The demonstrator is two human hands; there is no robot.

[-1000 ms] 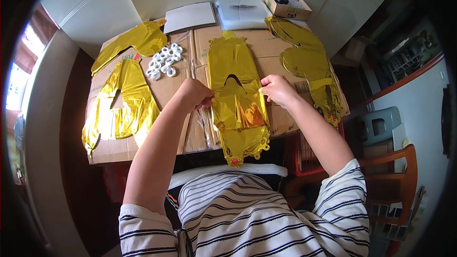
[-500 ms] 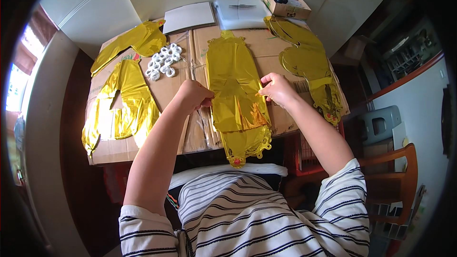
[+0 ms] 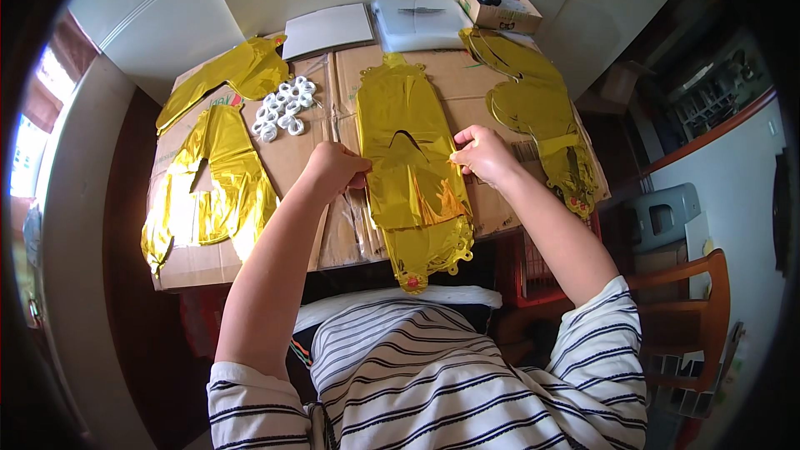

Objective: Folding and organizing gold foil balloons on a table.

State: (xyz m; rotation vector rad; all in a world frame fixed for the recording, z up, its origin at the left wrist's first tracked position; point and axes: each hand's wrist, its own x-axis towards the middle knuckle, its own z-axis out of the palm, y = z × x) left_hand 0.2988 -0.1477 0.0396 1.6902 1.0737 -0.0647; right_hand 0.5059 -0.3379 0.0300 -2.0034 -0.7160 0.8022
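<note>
A flat gold foil balloon (image 3: 398, 129) lies lengthwise in the middle of the cardboard, its near end folded and hanging past the front edge. My left hand (image 3: 337, 169) pinches its left side about halfway down. On the opposite side, my right hand (image 3: 482, 155) grips the other edge between thumb and fingers. Between the hands the foil bulges up, and a dark arched gap shows in it. Small scalloped tabs and a red spot mark the near end.
More flat gold foil balloons lie at the left (image 3: 225, 150) and right (image 3: 533, 104). Several white ribbon rolls (image 3: 285, 107) sit left of centre. Along the back are a white pad (image 3: 329, 31), a stack of clear plastic (image 3: 421, 21) and a small open box (image 3: 500, 10). A wooden chair (image 3: 704, 317) stands at right.
The foil between my hands has lifted and buckled, so a dark arched gap now shows in its middle. Both hands keep their grip in nearly the same places.
</note>
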